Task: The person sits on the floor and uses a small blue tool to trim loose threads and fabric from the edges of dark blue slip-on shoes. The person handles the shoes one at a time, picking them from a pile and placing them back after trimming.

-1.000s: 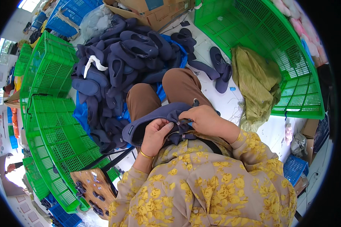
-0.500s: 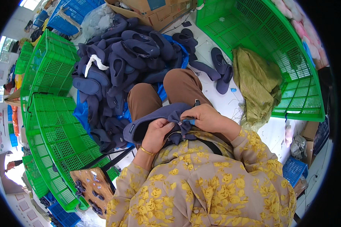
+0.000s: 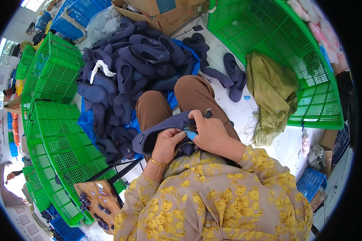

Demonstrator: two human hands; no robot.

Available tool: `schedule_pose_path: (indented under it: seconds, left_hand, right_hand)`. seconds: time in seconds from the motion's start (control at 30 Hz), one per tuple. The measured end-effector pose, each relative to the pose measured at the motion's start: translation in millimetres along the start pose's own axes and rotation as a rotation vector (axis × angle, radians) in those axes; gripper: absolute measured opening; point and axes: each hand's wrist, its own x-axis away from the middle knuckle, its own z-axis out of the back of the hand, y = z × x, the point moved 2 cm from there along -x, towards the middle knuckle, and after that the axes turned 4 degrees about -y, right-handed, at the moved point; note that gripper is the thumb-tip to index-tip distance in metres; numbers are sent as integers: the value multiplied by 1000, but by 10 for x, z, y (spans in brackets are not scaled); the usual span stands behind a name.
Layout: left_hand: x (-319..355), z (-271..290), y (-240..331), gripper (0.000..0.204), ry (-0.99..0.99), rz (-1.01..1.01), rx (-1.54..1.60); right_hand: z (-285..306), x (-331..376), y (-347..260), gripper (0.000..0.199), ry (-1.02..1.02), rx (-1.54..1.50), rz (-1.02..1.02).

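Above my lap is a navy fabric slipper [image 3: 161,127], its opening facing left and down. My left hand [image 3: 165,145] is closed on its rim, thumb pressed near the front. At the slipper's toe end, my right hand [image 3: 213,132] is closed, with blue tape round one finger. A small dark tool [image 3: 208,114] with a metallic end sticks out above that hand; its other part shows near the fingertips, against the slipper. The right hand now covers most of the fabric bow there. Some dark material lies against my waist below both hands.
A big pile of navy slippers [image 3: 128,60] lies on a blue sheet before my knees. Green plastic crates [image 3: 64,148] stand at left, a large green crate [image 3: 265,28] at right, beside an olive sack [image 3: 269,96]. A wooden board [image 3: 94,201] with small dark bows sits at lower left.
My right hand has shifted left and slightly down over the slipper's bow, turning so the blue-taped finger shows more. The left hand keeps its hold, almost in place.
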Motion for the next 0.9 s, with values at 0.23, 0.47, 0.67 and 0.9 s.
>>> schedule_pose_path:
  seconds: [0.23,0.47,0.67,0.9]
  left_hand:
    - [13,0,-2,14,31,-47,39]
    - [34,-67,17,11,17,-90,66]
    - [27,-33,-6,14,38,-70,73]
    - [-27,75,-115,14,14,-116,-95]
  right_hand:
    - [-100,-48,-18,52,44,-151,121]
    - [266,57,-245,30,102,-10,366]
    - [137,-18,-185,27,-50,140,394]
    - [3,-21,-84,30,153,427,820]
